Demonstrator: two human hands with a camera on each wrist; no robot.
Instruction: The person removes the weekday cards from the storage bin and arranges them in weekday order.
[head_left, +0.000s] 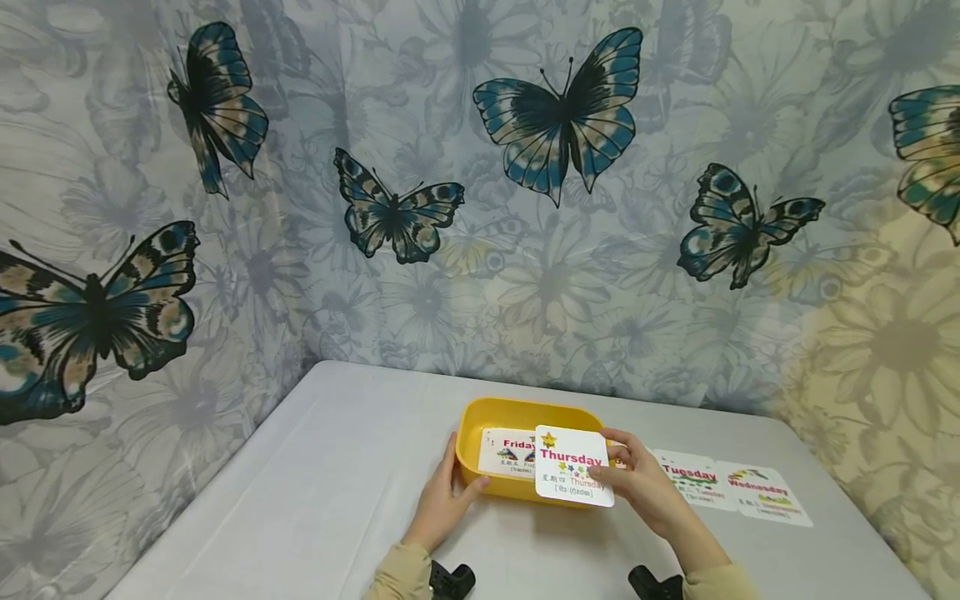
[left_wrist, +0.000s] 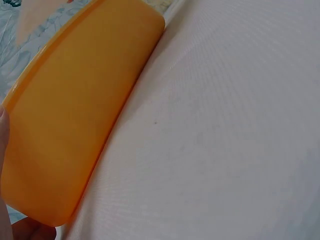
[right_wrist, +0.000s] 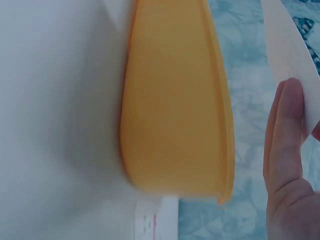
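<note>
A white card printed "Thursday" (head_left: 567, 487) is pinched in my right hand (head_left: 651, 490), held above the front right part of a yellow plastic bin (head_left: 525, 406). My left hand (head_left: 437, 506) grips the bin's left end, its thumb over the front rim. Inside the bin lies a "Friday" card (head_left: 504, 462), partly hidden behind the Thursday card. In the right wrist view the card (right_wrist: 287, 50) stands nearly edge-on, away from the bin's wall (right_wrist: 172, 100). The left wrist view shows the bin's long side (left_wrist: 80, 100) down on the white cloth.
To the right of the bin, a "Tuesday" card (head_left: 697, 496) and a "Wednesday" card (head_left: 772, 510) lie side by side on the white table (head_left: 337, 467). Behind the table hangs a curtain (head_left: 420, 317) with butterflies and flowers.
</note>
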